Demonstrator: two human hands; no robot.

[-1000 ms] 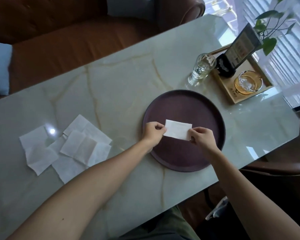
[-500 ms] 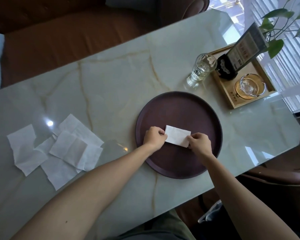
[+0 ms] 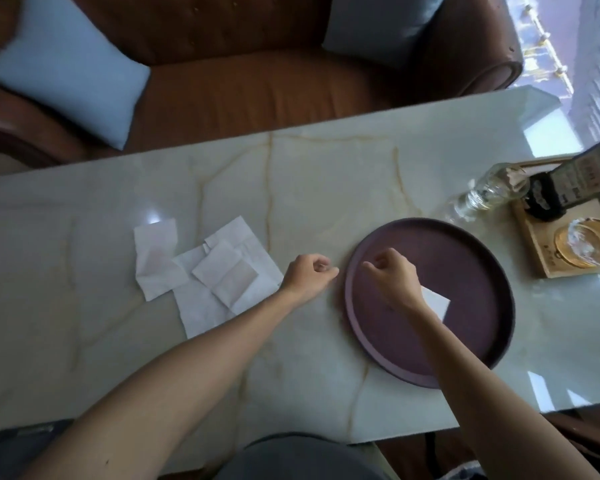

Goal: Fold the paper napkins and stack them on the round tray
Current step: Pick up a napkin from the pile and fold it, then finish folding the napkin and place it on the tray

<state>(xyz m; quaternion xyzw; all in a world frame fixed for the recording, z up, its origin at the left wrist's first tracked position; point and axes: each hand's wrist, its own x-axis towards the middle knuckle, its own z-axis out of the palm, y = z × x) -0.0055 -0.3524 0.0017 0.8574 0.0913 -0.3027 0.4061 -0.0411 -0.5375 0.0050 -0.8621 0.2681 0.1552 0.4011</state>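
Fingers of both hands loosely curled, holding nothing: left hand (image 3: pixel 309 277) over the worktop (image 3: pixel 326 174) between pile and tray, right hand (image 3: pixel 394 277) above the round tray (image 3: pixel 471 251). One folded napkin (image 3: pixel 437 303) lies flat on the tray, partly hidden by the right wrist. Pile of unfolded napkins (image 3: pixel 208 271) waits on the worktop left of the tray. Early stage: one done, several left.

Daylight came in from the window (image 3: pixel 575 64) at upper right, overexposed and washed out. The glossy bench (image 3: pixel 326 174) carried pale glare patches near its right end and one bright spot at left. The sofa (image 3: pixel 239 81) sat dim. Motion blur softened everything; edges bowed with wide-angle distortion.
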